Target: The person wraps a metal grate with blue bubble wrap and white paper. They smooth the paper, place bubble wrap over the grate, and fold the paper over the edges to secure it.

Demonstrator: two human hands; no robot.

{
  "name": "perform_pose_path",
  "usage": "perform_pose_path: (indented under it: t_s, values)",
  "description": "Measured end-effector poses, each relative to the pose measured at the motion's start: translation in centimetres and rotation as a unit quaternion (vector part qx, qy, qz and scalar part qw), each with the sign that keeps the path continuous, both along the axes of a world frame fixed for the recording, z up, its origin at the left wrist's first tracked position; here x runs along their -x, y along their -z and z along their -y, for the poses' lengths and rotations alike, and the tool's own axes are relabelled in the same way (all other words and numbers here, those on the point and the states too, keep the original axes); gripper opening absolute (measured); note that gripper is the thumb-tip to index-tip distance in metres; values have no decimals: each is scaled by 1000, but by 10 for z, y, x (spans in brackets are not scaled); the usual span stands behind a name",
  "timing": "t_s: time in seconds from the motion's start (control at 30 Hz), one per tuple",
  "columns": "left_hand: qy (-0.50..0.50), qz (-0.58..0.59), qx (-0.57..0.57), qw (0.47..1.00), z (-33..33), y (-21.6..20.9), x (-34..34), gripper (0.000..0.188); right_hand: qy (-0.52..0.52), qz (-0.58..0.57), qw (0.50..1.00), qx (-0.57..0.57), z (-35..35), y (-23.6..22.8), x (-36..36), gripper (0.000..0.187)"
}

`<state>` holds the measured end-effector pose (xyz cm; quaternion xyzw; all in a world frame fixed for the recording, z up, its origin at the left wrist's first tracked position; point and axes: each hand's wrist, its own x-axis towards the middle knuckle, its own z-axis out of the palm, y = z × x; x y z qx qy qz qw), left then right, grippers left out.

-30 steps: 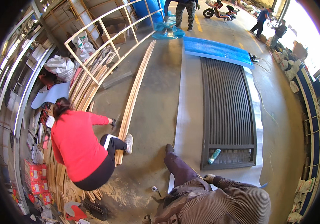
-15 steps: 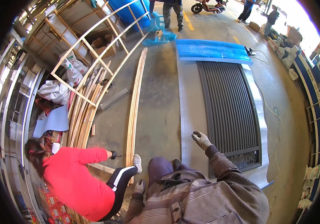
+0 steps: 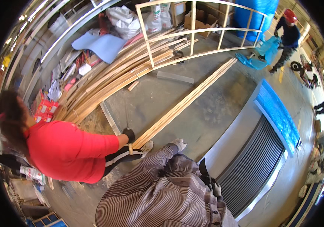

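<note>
My left hand (image 3: 179,145), in a pale work glove, is held out in front of my striped jacket with its fingers partly spread and nothing visible in them. It hovers beside the near end of a bundle of long wooden strips (image 3: 192,100) on the floor, apart from it. My right hand does not show. To my right lies a dark slatted panel (image 3: 252,166) on a grey sheet (image 3: 235,132), with a blue film-covered piece (image 3: 277,113) across its far end. On my left, a co-worker in red (image 3: 71,147) grips a short wood-coloured handle (image 3: 131,149) in a black glove.
A light wooden frame (image 3: 193,30) stands at the back beside a pile of timber strips (image 3: 120,85). White sacks (image 3: 122,20), a pale blue sheet (image 3: 101,45) and red boxes (image 3: 46,109) lie left. A red-helmeted person (image 3: 288,32) handles blue plastic film (image 3: 269,53).
My view has swung left, shifting the panel to the lower right. My right hand has left view; my left has come up and forward. The co-worker in red now appears more upright.
</note>
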<state>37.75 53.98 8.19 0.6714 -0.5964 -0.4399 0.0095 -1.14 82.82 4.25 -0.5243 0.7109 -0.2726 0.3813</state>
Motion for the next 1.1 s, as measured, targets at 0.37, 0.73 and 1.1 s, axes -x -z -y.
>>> perform_pose_path:
  t_s: [0.37, 0.73, 1.1]
  values:
    - [14, 7, -99, 995, 87, 47, -31, 65, 245, 247, 888, -301, 98, -33, 70, 33]
    - [-135, 27, -131, 982, 142, 66, -62, 55, 260, 188, 928, -188, 405, -9, 221, 34]
    - [196, -32, -82, 977, 413, 86, 100, 36, 245, 85, 965, -39, 629, -27, 280, 50]
